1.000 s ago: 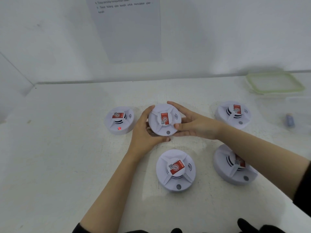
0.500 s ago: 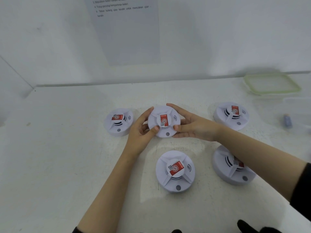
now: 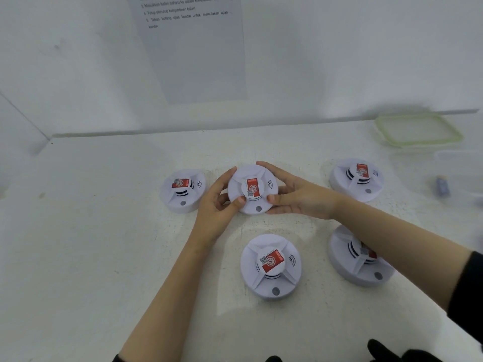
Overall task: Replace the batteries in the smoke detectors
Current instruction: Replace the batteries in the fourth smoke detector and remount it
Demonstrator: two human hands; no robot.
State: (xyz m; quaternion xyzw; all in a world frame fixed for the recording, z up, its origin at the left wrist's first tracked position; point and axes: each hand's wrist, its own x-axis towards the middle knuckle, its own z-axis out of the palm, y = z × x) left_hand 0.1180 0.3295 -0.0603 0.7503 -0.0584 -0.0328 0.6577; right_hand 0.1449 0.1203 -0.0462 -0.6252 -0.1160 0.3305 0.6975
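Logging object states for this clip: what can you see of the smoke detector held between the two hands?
The middle smoke detector is a round white plastic-looking disc, face up, with raised ribs meeting a central cap. The cap bears a red sticker with a QR code; a small grey button sits near the front rim. The left hand grips its left rim, the right hand its right rim. Whether it rests on the table or is lifted, I cannot tell.

five smoke detectors (image 3: 271,266) on table (image 3: 91,244); lid (image 3: 418,129) far right, behind container (image 3: 460,173)
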